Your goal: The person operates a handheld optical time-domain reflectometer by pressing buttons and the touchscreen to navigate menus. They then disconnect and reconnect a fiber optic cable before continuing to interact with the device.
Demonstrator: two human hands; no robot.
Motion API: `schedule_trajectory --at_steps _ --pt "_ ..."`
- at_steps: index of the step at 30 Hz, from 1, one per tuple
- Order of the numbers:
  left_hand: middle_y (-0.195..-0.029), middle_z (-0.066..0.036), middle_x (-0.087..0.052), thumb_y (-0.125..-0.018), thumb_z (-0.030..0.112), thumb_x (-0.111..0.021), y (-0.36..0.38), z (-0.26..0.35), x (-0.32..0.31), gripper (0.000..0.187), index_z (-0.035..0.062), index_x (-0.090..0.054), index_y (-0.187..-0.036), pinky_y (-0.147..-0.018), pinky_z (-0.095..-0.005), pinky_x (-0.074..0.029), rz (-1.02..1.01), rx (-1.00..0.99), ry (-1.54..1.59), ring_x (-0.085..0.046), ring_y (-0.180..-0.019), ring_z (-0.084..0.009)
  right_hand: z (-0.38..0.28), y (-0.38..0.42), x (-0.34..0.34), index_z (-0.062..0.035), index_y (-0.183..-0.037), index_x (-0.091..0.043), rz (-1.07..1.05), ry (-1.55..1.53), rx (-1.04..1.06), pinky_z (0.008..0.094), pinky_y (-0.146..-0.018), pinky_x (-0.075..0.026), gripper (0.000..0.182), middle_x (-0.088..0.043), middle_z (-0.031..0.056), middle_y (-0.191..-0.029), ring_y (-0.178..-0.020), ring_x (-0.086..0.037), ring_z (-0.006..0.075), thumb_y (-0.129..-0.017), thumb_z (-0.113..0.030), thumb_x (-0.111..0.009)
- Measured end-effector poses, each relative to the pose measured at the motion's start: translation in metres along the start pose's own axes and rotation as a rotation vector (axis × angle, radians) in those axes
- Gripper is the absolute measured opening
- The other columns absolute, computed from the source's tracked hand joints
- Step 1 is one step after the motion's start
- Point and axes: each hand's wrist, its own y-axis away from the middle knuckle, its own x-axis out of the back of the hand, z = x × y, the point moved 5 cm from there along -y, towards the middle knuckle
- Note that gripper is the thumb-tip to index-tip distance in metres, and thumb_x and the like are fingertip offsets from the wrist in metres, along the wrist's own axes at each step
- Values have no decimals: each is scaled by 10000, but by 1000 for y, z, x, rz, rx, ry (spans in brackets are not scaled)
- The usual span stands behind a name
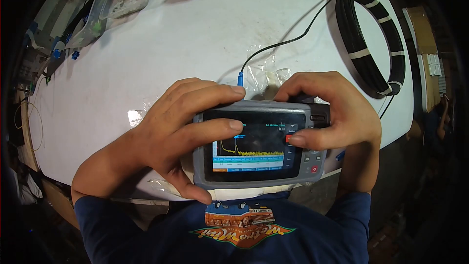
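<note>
- Left grip (171, 124) wraps tester (256, 144) left end, likely steadying
- Right grip (342, 112) holds tester right end, thumb (305, 140) forward, likely pressing
- Blue connector (240, 79) at tester top

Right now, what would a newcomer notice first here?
Probably the grey handheld device at lower centre, its lit screen showing a yellow trace, held between left hand and right hand. Then the black cable coil on the table, upper right, its lead running to the blue connector at the device's top edge.

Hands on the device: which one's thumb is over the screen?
The right hand: its thumb overlaps the screen; the left hand has its thumb near the device's lower corner.
</note>
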Motion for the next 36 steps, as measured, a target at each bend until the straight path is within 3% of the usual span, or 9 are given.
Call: schedule_trajectory --at_steps 4,9,23,25,36 --pt "-1389 -240 -561 -779 729 -731 0 0 0 879 98 -586 -1374 -971 -498 -482 12 -3 14 -616 -1192 -393 12 2 5 43 -1102 -700 -32 -129 35 350 -825 -561 480 -739 170 -932 -881 -727 290 -749 -266 -804" --pt "-1386 -241 -563 -767 738 -738 0 -1 1 899 95 -579 -1375 -973 -499 -484 1 -11 16 -618 -1194 -394 14 4 6 57 -1158 -684 -120 -63 197 369 -878 -553 539 -724 198 -1081 -981 -716 299 -735 -254 -806" --pt "-1387 -240 -566 -766 753 -729 1 -1 2 901 95 -587 -1364 -979 -493 -485 -4 20 8 -616 -1196 -394 19 5 10 53 -1250 -659 -227 -94 256 400 -982 -534 659 -690 217 -1222 -1118 -687 348 -699 -273 -818" --pt "-1417 -269 -510 -678 816 -768 3 -2 1 1038 116 -528 -1405 -978 -536 -473 -85 16 -24 -573 -1197 -415 20 3 10 54 -1260 -655 -247 -94 262 405 -1002 -529 675 -684 222 -1244 -1144 -681 355 -691 -269 -824" --pt "-1413 -276 -514 -674 816 -770 3 -3 1 1039 107 -539 -1397 -996 -540 -467 -61 6 -11 -573 -1218 -425 20 7 13 57 -1296 -654 -240 -104 243 421 -1023 -522 693 -695 222 -1265 -1186 -673 346 -715 -250 -874"
